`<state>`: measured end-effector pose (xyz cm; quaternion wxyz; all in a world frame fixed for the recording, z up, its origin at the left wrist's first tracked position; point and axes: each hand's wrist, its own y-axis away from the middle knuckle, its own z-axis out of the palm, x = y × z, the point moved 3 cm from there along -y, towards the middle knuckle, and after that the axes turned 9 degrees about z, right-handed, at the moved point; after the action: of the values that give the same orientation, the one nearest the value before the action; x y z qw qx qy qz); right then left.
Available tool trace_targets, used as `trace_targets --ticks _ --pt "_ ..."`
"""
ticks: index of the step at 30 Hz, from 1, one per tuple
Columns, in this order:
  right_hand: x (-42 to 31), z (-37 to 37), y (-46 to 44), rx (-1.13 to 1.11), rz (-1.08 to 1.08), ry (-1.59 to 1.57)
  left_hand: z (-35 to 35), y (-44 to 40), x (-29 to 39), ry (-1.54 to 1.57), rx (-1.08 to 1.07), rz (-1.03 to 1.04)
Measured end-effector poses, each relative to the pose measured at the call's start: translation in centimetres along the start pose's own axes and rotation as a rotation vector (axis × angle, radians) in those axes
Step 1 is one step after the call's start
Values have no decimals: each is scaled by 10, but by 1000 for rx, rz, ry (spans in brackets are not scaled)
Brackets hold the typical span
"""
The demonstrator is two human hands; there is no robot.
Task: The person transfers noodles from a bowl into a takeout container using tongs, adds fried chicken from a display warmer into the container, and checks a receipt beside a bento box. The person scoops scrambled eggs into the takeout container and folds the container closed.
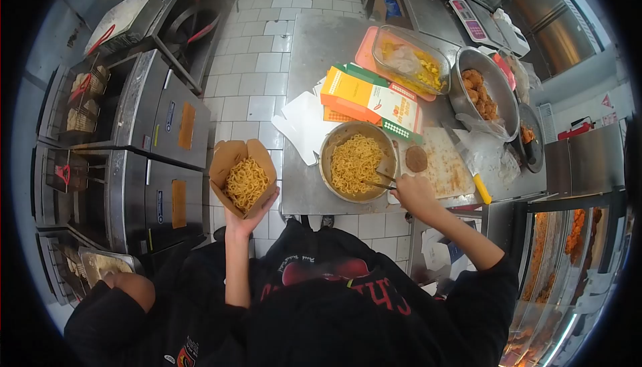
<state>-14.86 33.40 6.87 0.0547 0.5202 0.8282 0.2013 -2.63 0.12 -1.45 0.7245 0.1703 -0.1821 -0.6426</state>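
My left hand [251,222] supports an open brown cardboard takeaway box [220,154] from below, out past the table's left edge. Noodles [246,184] fill much of that box, and its flaps stand up. On the steel table a round metal bowl [326,145] holds more yellow noodles [356,161]. My right hand [414,194] is closed around a pair of tongs [382,181] at the bowl's right side. The tongs' ends reach into the bowl's noodles. A small round container of brown seasoning [416,159] stands right of the bowl.
Folded printed cartons [361,96] lie behind the bowl. A knife with a yellow handle [481,188] rests by a stained cutting board [448,163]. Farther back are a glass dish [444,65] and a large bowl of fried chicken [510,93]. Another person's arm [130,291] is at lower left, near the fryers [144,93].
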Motion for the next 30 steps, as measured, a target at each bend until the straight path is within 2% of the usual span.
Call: trace_targets --ticks 3,5,6,9,10,13,21,23,24,26,30 --pt "3 1 -7 77 53 -12 0 -3 3 -38 1 17" --pt "28 -6 -11 -2 89 -333 -4 -2 0 -31 -11 9" --pt "36 -7 -9 -2 87 -331 -6 -2 0 -29 -11 11" --pt "55 -8 -3 -256 174 -830 -10 1 -2 6 -14 -20" --pt "56 -11 2 -324 233 -925 -9 2 -2 -1 -22 -20" --pt "54 -25 12 -304 242 -1057 -10 5 -2 6 -15 -20" --pt "48 -97 33 -138 282 -969 -5 5 -9 -8 -42 -40" --pt "31 -117 37 251 -68 -715 -3 6 -9 -22 -67 -43" --pt "21 -124 39 250 -65 -719 -3 6 -9 -26 -65 -45" --pt "-3 -141 44 279 -82 -225 -2 5 -10 -50 -52 -39" --pt "-18 -161 46 255 -90 -92 1 5 -11 -59 -59 -40"
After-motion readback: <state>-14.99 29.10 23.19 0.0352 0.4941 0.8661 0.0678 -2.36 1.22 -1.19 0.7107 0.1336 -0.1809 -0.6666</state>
